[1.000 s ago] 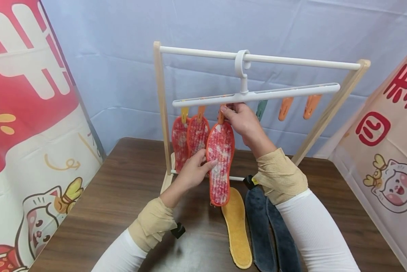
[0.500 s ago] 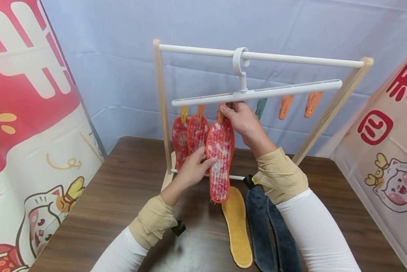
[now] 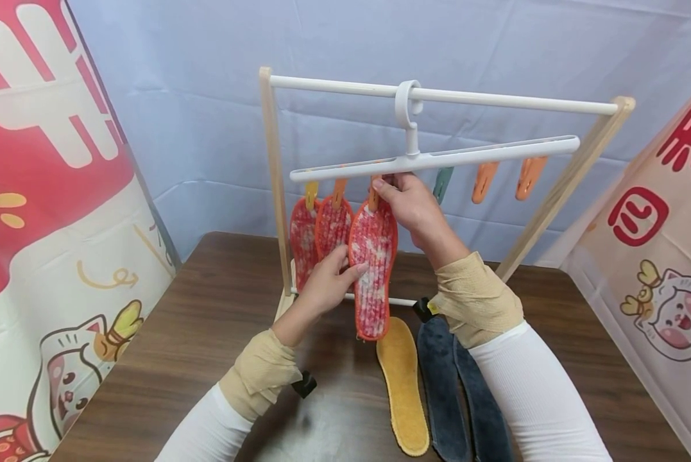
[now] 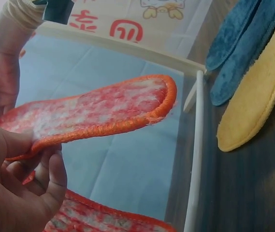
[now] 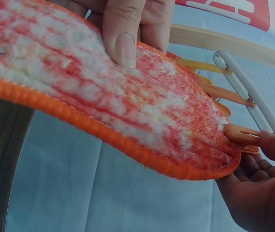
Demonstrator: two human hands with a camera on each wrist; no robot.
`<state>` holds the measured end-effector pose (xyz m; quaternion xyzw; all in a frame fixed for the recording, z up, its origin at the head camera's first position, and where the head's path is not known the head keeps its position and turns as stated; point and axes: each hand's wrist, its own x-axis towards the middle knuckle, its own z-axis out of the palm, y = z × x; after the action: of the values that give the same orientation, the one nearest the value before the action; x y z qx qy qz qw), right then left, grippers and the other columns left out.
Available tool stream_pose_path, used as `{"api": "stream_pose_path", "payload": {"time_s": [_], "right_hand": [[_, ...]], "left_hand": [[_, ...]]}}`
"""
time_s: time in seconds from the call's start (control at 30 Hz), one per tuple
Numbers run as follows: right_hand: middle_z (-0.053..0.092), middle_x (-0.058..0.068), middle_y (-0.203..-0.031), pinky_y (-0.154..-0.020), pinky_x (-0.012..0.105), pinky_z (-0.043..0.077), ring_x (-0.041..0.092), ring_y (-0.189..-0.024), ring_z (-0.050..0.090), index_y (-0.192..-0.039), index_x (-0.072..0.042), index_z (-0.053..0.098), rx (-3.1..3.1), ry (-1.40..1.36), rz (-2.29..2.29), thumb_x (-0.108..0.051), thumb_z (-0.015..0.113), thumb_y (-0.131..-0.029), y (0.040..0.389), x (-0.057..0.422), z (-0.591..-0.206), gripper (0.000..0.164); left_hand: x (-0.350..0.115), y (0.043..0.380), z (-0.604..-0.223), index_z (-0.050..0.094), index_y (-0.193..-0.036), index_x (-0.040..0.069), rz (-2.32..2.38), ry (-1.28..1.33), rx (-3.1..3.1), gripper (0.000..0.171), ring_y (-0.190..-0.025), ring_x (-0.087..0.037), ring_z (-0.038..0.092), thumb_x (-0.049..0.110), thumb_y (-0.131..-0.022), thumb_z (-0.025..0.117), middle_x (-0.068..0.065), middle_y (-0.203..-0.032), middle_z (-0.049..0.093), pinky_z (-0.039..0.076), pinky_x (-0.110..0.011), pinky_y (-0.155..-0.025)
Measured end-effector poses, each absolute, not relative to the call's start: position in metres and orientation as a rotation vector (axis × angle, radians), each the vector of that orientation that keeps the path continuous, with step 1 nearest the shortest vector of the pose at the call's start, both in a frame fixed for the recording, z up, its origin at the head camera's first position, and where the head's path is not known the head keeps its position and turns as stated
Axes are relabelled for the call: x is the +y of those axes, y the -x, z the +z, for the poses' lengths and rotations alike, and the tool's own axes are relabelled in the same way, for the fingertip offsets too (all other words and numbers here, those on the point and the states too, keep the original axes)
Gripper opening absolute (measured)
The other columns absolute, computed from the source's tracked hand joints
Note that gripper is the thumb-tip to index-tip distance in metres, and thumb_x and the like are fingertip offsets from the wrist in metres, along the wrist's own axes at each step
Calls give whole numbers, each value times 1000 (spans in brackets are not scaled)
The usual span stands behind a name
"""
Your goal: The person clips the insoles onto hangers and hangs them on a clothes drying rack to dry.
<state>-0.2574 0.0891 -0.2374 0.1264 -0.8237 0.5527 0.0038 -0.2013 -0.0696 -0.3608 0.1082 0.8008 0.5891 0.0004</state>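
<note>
A red-and-white insole [image 3: 374,276] with an orange edge hangs below the white hanger [image 3: 472,154]. My left hand [image 3: 328,282] pinches it by its left edge, thumb on the front face. At its top end, my right hand [image 3: 411,199] pinches an orange clothespin [image 3: 374,194] between thumb and fingers. In the right wrist view that clothespin [image 5: 241,134] has its tip on the insole's end. Two similar insoles hang to the left, the outer insole [image 3: 305,244] from a yellow clip and the inner insole [image 3: 332,224] from an orange clip.
A green clip [image 3: 443,184] and two orange clips, one of them the end clip [image 3: 531,178], hang at the hanger's right. The rack [image 3: 272,179] stands on the brown table [image 3: 172,359]. A yellow insole [image 3: 403,385] and two dark blue insoles [image 3: 443,391] lie in front.
Over the last second the held insole's lower end has risen slightly, and the hanger has shifted a little. Both hands keep their grips.
</note>
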Motion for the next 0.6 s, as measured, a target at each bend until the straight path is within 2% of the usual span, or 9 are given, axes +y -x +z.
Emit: {"api": "stream_pose_path", "payload": {"time_s": [0.17, 0.4, 0.6], "right_hand": [[58, 13, -132, -107, 44, 40, 23, -125, 51, -138, -7, 53, -2583, -403, 1736, -27, 48, -108, 258, 90, -238, 36], [58, 13, -132, -106, 43, 40, 23, -124, 52, -137, -7, 52, -2562, -410, 1761, -26, 47, -109, 258, 89, -240, 35], [57, 13, -129, -106, 45, 40, 24, -122, 52, -139, -8, 50, -2533, -423, 1782, -25, 47, -109, 257, 89, -241, 34]], "left_hand": [[-69, 201, -360, 56, -129, 11, 1845, -345, 2537, 31, -86, -17, 71, 26, -103, 61, -7, -105, 72, 58, -42, -77], [-70, 201, -360, 55, -129, 11, 1866, -345, 2509, 31, -88, -19, 71, 27, -103, 61, -8, -110, 73, 58, -49, -81], [-70, 201, -359, 55, -128, 12, 1871, -328, 2497, 31, -89, -18, 71, 27, -102, 62, -8, -110, 72, 58, -49, -81]]}}
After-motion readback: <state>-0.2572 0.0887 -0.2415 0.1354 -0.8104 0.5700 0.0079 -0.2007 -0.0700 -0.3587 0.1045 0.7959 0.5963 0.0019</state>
